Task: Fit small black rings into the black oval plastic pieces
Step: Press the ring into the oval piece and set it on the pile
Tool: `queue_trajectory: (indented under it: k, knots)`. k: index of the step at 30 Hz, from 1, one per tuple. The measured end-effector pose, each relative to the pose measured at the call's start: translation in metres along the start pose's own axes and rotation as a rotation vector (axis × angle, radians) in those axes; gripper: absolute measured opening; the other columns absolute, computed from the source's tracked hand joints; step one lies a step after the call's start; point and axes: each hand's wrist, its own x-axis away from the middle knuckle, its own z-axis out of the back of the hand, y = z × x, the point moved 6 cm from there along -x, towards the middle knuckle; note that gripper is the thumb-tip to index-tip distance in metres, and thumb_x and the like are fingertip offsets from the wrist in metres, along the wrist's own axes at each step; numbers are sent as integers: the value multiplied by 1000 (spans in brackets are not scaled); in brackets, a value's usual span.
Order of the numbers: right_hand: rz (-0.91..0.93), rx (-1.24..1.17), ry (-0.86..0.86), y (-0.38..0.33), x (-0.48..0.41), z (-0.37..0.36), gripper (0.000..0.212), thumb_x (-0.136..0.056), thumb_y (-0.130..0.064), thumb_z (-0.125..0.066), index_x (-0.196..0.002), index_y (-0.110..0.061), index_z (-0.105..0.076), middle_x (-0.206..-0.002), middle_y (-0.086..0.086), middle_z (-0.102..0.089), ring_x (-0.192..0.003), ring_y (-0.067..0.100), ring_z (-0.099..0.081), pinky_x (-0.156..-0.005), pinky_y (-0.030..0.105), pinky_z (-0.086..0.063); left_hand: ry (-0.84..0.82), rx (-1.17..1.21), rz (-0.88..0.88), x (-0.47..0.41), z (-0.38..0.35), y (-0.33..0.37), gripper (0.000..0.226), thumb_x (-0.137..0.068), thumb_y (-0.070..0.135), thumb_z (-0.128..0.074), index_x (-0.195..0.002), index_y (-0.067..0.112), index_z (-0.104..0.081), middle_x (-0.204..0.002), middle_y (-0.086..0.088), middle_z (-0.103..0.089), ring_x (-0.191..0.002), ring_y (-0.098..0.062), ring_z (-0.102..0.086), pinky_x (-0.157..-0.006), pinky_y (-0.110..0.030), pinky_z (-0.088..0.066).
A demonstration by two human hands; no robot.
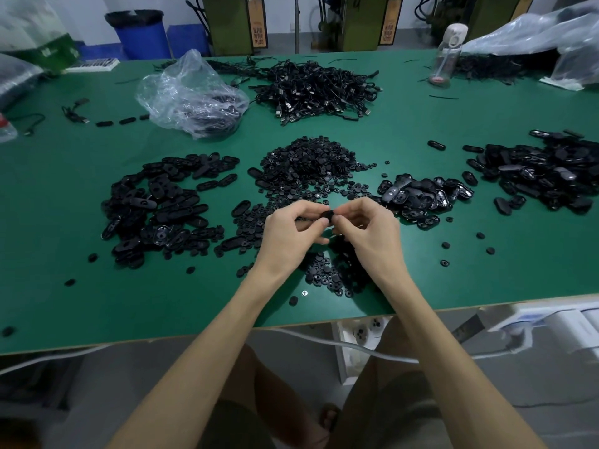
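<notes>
Above the near middle of the green table (pixel 97 303), the left hand (pixel 290 230) and right hand (pixel 371 228) meet with fingers curled, both pinching one black oval plastic piece (pixel 326 216) at their fingertips. Whether a ring sits in it cannot be told. Just beyond lies a heap of small black rings (pixel 311 163), and a pile of black oval pieces (pixel 155 205) lies to the left.

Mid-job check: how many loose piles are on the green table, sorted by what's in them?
Oval piece piles: 3
Ring piles: 1
Cable piles: 1
Unclear dark pile, back right: 1
Total: 6
The left hand and right hand pinch one black piece between them, not counted.
</notes>
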Motion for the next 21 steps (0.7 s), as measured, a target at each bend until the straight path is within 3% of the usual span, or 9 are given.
queue_trajectory:
  k: [7,12,15,19,21]
  knots:
    - [-3,21,-4,-1,-1,-1,3,-96,-11,-72,-99,-11,-73,-87,-3,-74,-80,7,-67,-74,18,-53,36,45,18,0,3,-1,20,-91,-4,-74,-111,1,-75,-95,-6,-79,-88,-17,-79,-70,-31,-65]
    - [-37,-26,-7,1,0,0,4,-97,-13,-71,-101,-12,-73,-89,-1,-75,-85,17,-72,-81,35,-60,43,20,3,0,4,-1,19,-89,2,-79,-107,3,-76,-94,-4,-80,-88,-16,-79,-75,-31,-64]
    - [-50,-47,-2,2,-1,1,3,-97,-13,-71,-100,-12,-72,-88,0,-75,-83,17,-72,-81,38,-60,27,-2,2,0,4,-1,17,-89,3,-79,-105,4,-75,-96,-4,-80,-90,-16,-78,-79,-34,-64]
    - [-46,-20,-7,3,-1,0,2,-95,-12,-73,-97,-12,-73,-86,-1,-75,-81,15,-71,-76,31,-58,9,7,-1,1,4,0,15,-89,0,-78,-102,3,-73,-99,-6,-80,-92,-16,-78,-83,-35,-64]
    - [-29,-9,5,2,0,0,2,-95,-12,-73,-96,-12,-72,-86,-4,-73,-78,6,-67,-72,21,-53,0,18,3,1,3,1,14,-89,-1,-78,-101,3,-72,-99,-7,-79,-92,-17,-78,-84,-35,-64]
